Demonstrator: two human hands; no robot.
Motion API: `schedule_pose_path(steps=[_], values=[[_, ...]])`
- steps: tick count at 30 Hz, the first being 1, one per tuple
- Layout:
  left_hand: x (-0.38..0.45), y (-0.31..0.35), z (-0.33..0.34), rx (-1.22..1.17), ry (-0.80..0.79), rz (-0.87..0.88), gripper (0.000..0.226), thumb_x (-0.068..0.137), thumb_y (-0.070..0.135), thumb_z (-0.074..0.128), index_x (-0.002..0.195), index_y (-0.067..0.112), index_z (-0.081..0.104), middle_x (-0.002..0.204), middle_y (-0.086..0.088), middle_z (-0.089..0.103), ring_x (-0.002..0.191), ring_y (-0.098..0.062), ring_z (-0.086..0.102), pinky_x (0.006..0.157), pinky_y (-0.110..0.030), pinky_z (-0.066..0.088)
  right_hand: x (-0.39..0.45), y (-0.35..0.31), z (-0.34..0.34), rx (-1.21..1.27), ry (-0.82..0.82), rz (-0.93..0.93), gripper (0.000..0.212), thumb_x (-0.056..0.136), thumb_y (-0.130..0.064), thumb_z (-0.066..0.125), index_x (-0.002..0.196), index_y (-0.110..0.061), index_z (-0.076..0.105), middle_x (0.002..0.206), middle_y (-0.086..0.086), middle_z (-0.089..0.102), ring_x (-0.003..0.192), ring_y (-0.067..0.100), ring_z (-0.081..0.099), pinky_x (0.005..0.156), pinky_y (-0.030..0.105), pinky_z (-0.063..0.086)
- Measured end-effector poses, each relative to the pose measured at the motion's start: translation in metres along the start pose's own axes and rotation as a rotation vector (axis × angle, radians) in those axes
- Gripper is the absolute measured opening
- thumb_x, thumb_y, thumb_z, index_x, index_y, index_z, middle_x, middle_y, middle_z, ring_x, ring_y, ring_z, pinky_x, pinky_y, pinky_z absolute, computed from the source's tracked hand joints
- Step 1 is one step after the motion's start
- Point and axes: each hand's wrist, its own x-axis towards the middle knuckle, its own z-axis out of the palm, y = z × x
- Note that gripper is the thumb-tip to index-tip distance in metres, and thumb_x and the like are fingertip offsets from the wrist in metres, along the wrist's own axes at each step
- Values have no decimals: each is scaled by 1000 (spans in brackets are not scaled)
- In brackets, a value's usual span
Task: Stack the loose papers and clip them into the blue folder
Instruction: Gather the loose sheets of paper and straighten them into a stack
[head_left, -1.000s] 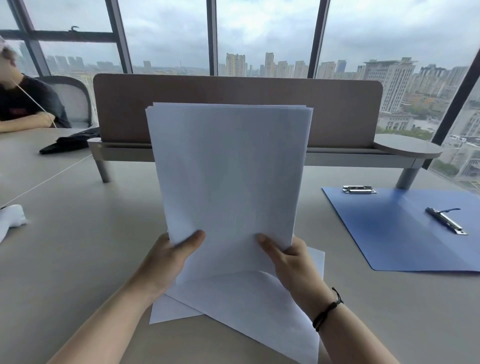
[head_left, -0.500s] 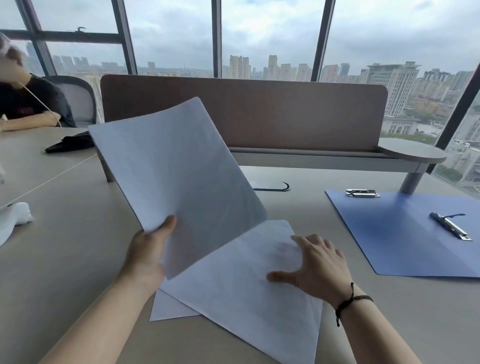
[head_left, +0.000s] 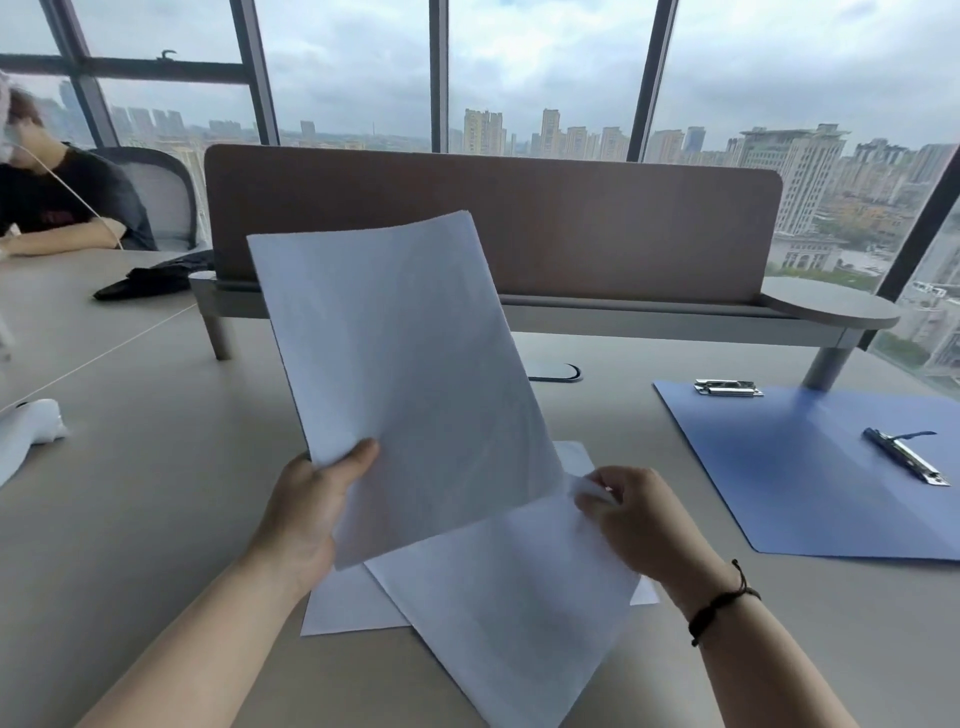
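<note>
White stack (head_left: 410, 374) rises tilted above left hand's (head_left: 306, 514) grip.

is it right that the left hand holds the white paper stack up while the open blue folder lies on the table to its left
Not quite. The head view shows the open blue folder lying to the right. The left hand does hold the white paper stack up.

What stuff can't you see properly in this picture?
- Head view: how many sheets the left hand holds; the stack of papers shows only its front.
- Blue folder: right part cut off by the frame edge.
- Right hand: fingertips blurred where they pinch a loose sheet.
</note>
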Motion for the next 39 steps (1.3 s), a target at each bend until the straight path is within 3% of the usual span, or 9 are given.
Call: schedule_pose_path(steps=[6, 10, 16, 21, 24, 27, 32, 35, 39], values=[[-4, -1, 3, 36, -71, -29, 16, 91, 13, 67, 104, 18, 75, 100, 8, 79, 93, -8, 74, 87, -34, 52, -14, -20, 2, 870, -45, 123, 22, 88, 4, 59, 84, -8, 77, 80, 12, 73, 69, 25, 64, 66, 32, 48], [-3, 0, 4, 27, -59, -1, 13, 92, 11, 66, 99, 19, 74, 89, 15, 79, 77, 3, 73, 77, -28, 48, -16, -19, 6, 1081, -127, 160, 22, 89, 4, 58, 105, -2, 71, 99, 19, 75, 86, 32, 67, 80, 43, 49], [1, 2, -3, 50, -32, -33, 14, 89, 12, 69, 99, 18, 75, 95, 6, 80, 95, -17, 74, 84, -34, 52, -18, -18, 14, 1059, -220, 107, 29, 88, 11, 52, 87, -13, 69, 97, 17, 73, 80, 30, 67, 79, 42, 46], [-4, 2, 0, 45, -124, -47, 19, 85, 12, 72, 104, 13, 76, 103, -3, 79, 100, -24, 73, 86, -37, 53, -22, -24, 15, 1003, -259, 59, 25, 92, 11, 46, 111, 3, 61, 97, 16, 74, 75, 28, 68, 64, 31, 52], [-6, 3, 3, 83, -112, 46, 29, 68, 21, 76, 96, 15, 77, 100, 4, 80, 100, -14, 71, 92, -35, 50, -21, -24, 16, 1032, -250, 41, 19, 97, -11, 56, 109, 5, 58, 94, 13, 70, 80, 26, 64, 70, 36, 48], [-10, 6, 4, 72, -106, 146, 23, 69, 23, 73, 91, 19, 79, 101, 5, 80, 97, -12, 74, 93, -35, 50, -21, -24, 15, 968, -246, -53, 42, 89, -38, 67, 114, -4, 66, 110, 9, 74, 98, 25, 70, 85, 42, 51], [-15, 5, 6, 140, -60, 351, 18, 74, 22, 71, 85, 33, 80, 96, 7, 80, 95, -16, 74, 87, -37, 55, -19, -22, 22, 790, -174, -208, 20, 97, -3, 60, 109, -8, 75, 109, 16, 77, 99, 27, 73, 84, 39, 58], [-18, 5, 8, 167, -63, 499, 31, 77, 16, 68, 104, 31, 74, 104, 9, 77, 100, -12, 72, 83, -34, 56, -18, -20, 25, 793, -153, -216, 22, 96, 2, 59, 106, -7, 75, 105, 14, 78, 93, 24, 73, 76, 32, 57], [-13, 5, 9, 119, -198, 620, 76, 83, -14, 68, 146, 18, 41, 140, -3, 60, 128, -22, 59, 99, -37, 52, -19, -16, 31, 855, -169, -167, 28, 95, 5, 59, 104, -15, 76, 107, 13, 78, 97, 26, 74, 75, 36, 59]])
